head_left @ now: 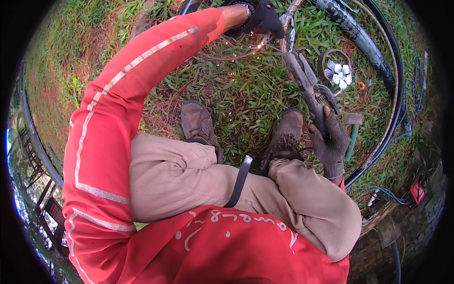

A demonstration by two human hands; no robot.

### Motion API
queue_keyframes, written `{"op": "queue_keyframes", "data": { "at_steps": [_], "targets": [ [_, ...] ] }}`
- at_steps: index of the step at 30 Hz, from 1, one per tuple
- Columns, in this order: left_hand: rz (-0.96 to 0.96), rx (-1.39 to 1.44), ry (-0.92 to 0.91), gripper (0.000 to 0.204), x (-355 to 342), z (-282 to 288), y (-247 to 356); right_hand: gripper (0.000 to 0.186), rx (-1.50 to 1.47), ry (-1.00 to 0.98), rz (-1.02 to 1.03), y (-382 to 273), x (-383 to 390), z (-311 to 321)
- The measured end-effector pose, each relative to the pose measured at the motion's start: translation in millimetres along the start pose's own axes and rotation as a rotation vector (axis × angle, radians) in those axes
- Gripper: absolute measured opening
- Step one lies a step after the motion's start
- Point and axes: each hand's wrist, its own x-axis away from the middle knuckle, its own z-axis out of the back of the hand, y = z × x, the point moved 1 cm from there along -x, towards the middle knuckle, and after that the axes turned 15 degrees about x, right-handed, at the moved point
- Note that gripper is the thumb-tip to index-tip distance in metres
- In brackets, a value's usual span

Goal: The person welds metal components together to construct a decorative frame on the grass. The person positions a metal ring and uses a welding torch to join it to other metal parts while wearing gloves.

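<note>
My left hand [260, 21], in a black glove, is closed at the top beside a pale metal rod [286, 19] with shreds of light wrapping; what it holds is hard to make out. Bright sparks [259, 46] scatter just below it, along a thin curved metal piece [217, 57]. My right hand [331, 142], in a grey-brown fingerless glove, grips the handle of a long grey spring-lever clamp tool [300, 75], whose upper end meets the pale rod. A metal ring [322, 61] with a silver flower ornament [338, 73] lies right of the tool.
A green-handled hammer [352, 142] lies beside my right hand. A thick dark pipe [350, 28], curved tubing [402, 57] and blue cables [417, 71] are at the right. My boots [198, 123] rest on grass. Dark metalwork [45, 203] stands far left, stone paving [425, 213] lower right.
</note>
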Motion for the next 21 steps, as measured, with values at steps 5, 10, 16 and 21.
{"op": "queue_keyframes", "data": {
  "at_steps": [5, 10, 16, 21],
  "targets": [
    [0.038, 0.164, 0.076, 0.056, 3.9, -3.7, -1.4, 0.064, 0.023, -0.016, 0.003, 0.6, 9.6, 8.3],
    [0.079, 0.164, 0.106, 0.054, 10.3, 0.7, 8.8, 0.063, 0.009, -0.021, 0.016, 1.2, 17.4, 7.6],
    [-0.072, -0.192, -0.063, 0.049, 13.3, -1.9, 25.4, 0.065, -0.011, -0.104, -0.019, 1.3, 19.4, 10.4],
    [-0.092, 0.182, 0.042, 0.047, 8.7, -4.1, 0.9, 0.065, 0.001, -0.117, 0.038, -7.2, 11.7, 9.8]
  ]
}}
